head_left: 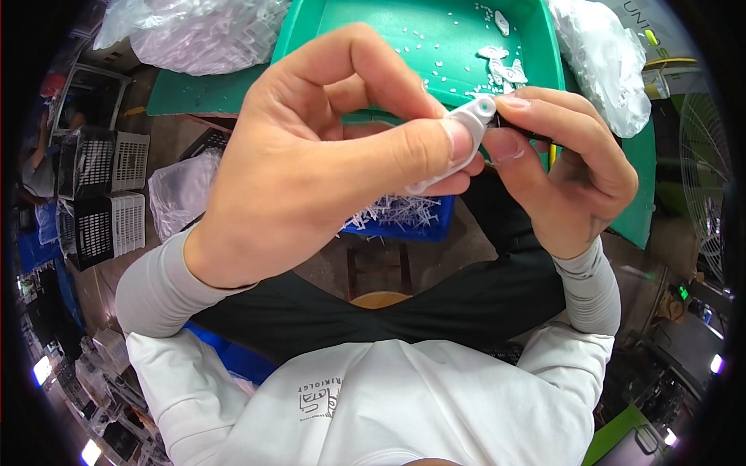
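Green worktop [186,95]; green tray [350,14] on it, far side, white pieces [513,74] within. Nearer: blue bin [441,224] of thin white parts [406,211]. Room: stacked crates [130,159] left, fan [703,171] right. White plastic part [472,118] raised between the person's hands; long axis slants near-left to far-right, holed end far-right. Left hand [311,147] pinches it; right hand [571,159] nearly closed beside that end, contents indeterminable.

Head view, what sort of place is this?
Likely a workshop or factory floor: a green tray holds loose white pieces, a blue bin is heaped with thin white bits, and plastic crates stand stacked at left.
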A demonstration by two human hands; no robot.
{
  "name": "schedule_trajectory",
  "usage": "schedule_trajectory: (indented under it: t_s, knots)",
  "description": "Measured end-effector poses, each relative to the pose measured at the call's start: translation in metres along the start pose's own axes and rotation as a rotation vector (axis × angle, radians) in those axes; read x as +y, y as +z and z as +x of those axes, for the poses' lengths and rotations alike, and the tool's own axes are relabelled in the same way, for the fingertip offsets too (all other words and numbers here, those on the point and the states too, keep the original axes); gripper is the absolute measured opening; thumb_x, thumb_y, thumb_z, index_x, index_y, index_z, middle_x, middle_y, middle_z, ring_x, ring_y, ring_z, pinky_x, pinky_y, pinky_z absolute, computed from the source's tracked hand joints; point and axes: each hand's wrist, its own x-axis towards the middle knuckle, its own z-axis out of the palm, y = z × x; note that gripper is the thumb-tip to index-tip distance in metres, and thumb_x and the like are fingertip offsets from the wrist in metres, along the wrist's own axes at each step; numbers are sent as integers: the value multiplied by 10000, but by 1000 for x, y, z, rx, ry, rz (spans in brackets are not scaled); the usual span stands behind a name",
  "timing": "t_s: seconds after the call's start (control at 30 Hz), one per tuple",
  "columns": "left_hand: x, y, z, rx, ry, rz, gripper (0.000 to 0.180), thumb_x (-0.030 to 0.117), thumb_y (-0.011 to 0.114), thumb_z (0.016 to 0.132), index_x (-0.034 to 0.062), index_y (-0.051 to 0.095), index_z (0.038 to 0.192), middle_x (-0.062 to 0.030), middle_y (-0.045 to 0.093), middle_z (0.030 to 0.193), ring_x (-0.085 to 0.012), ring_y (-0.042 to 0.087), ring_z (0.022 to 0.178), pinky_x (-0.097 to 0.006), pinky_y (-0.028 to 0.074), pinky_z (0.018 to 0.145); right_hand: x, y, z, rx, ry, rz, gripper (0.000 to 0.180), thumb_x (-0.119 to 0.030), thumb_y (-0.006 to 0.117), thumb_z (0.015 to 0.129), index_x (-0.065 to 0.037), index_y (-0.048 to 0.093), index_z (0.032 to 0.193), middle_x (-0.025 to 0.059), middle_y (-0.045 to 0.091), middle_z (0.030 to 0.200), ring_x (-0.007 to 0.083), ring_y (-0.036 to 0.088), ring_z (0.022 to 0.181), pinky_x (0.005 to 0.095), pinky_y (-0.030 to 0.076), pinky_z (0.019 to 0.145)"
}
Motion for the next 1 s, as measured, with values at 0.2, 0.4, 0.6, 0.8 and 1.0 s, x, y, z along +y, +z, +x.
schedule_trajectory:
  t_s: [0.2,0.4,0.6,0.8,1.0]
  knots:
    - [3,-2,2,14,88,30,142,-32,659,883,46,562,952,-114,669,945,-210,710,920,-319,617,799,2,1,1,55,123,148,332,6,623,907,74,549,1223,124,643,1077,160,623,951,265,477,811]
    - [16,-27,17,-82,506,922,171,-85,708,808,7,684,950,-58,696,920,-108,670,868,-210,528,707,-6,13,7,-58,50,48,184,-53,741,843,-42,724,1026,42,682,808,81,543,590,214,425,516]
    - [74,-74,118,433,718,1127,123,128,701,887,39,728,968,-31,708,886,-116,623,710,-253,492,680,-8,34,-2,-107,-3,82,112,-110,740,815,-80,711,919,48,665,751,195,632,608,311,524,545]
    - [62,-87,256,622,1136,1530,263,197,674,900,-51,692,985,-153,731,891,-197,698,807,-310,553,739,-10,55,-18,-234,-217,124,123,-183,717,832,-92,645,874,38,578,690,232,606,614,352,497,543]
    - [-67,-18,271,-382,878,1653,359,67,574,860,133,650,1205,-82,688,1155,-273,647,1052,-388,514,909,-14,47,-3,95,-210,225,180,-137,751,801,-76,667,948,44,618,722,228,615,601,347,501,525]
